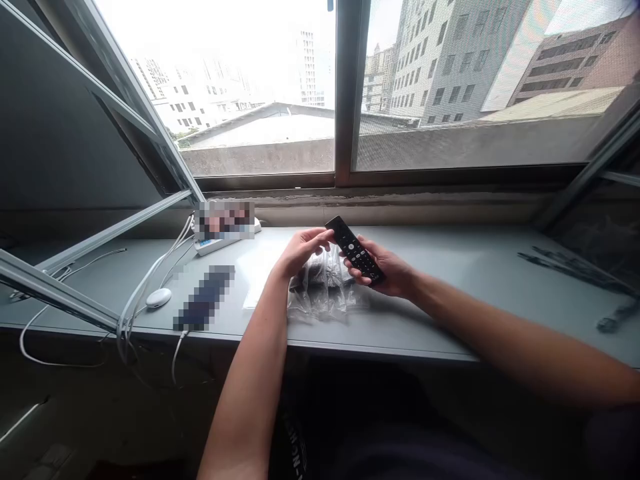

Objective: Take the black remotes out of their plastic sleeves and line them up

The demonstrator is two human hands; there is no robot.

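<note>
A black remote control with a white round button and several small keys is held at a slant above the desk. My right hand is closed around its lower end. At the upper left edge of the remote, my left hand has its fingers bent, with the fingertips against that edge; part of their grip is hidden. Beneath both hands lies a clear crinkled plastic bag with something dark in it, whose kind I cannot make out.
White paper lies left of the bag. Further left are a blurred dark item with a cable, a white oval device and a power strip. A metal frame rises at left. Dark cables lie at right.
</note>
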